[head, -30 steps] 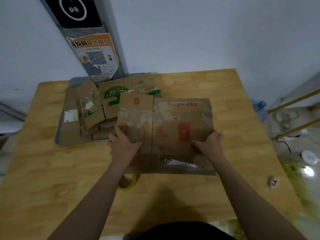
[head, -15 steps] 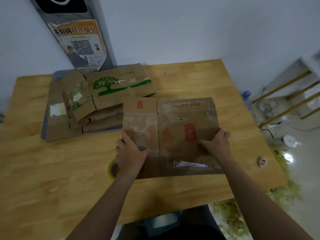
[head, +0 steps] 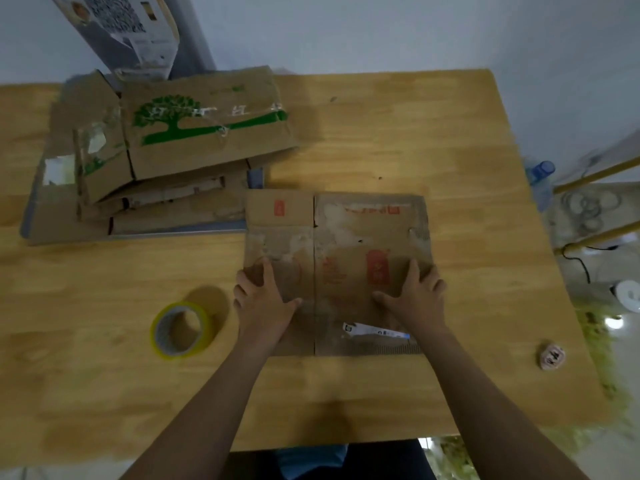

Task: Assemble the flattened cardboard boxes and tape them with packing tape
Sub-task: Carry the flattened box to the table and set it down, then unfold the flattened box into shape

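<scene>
The flattened brown cardboard box with red printing (head: 346, 258) now lies flat in the centre of the frame on the light wooden surface (head: 381, 133). A second ago it overlapped the stack of flattened brown boxes (head: 166, 199) in the upper left; now only its upper left corner meets that stack. The left hand (head: 266, 299) and the right hand (head: 415, 296) press on its lower half, fingers spread apart and laid straight; half a second ago they gripped its side edges. The yellow roll of packing tape (head: 181, 329), then half hidden by the left forearm, lies in plain view just left of the box. One box seems singled out and ready to be opened up, with tape within reach.

The red blocks and characters on the box are too blurred to read, as is the white label strip (head: 374, 332) near its lower edge. The top box of the stack bears a green tree print (head: 169, 119). A poster with a QR code (head: 117, 15) hangs at the upper left.
</scene>
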The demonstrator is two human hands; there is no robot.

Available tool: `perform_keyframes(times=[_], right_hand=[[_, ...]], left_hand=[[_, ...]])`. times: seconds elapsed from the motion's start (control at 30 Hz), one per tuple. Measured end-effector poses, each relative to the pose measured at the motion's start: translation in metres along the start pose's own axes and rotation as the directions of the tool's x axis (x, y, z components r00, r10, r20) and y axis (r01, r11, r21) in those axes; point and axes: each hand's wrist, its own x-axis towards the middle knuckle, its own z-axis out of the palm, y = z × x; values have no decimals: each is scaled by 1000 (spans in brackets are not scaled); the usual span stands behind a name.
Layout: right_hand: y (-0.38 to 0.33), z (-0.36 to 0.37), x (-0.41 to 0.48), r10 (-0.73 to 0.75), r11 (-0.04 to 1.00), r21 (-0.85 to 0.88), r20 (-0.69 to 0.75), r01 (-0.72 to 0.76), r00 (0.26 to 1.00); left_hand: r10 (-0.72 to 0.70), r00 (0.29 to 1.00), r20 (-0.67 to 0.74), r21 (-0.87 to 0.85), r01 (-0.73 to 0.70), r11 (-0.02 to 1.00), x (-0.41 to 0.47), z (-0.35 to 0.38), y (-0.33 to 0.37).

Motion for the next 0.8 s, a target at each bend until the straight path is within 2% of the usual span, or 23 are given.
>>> perform_keyframes(times=[0.2,0.37,0.43,0.5,0.57,0.8], right_hand=[[-6,33,17,-229,965,-154,-110,211,967],[-15,50,30,-236,966,-143,-140,216,962],[-9,95,30,-290,955,-138,-277,261,916],[-19,76,39,-267,960,-136,-209,243,941],[1,100,6,-356,934,-158,-306,322,883],[-15,68,5,-413,902,-223,-190,371,891]], left_hand=[[251,960,-121,87,-242,966,16,17,-11],[310,944,-114,132,-295,946,26,13,-13],[337,923,-187,126,-318,940,26,37,-38],[344,931,-121,148,-326,934,35,21,-24],[395,886,-243,174,-361,916,-4,38,-55],[458,877,-146,213,-424,880,6,12,-25]])
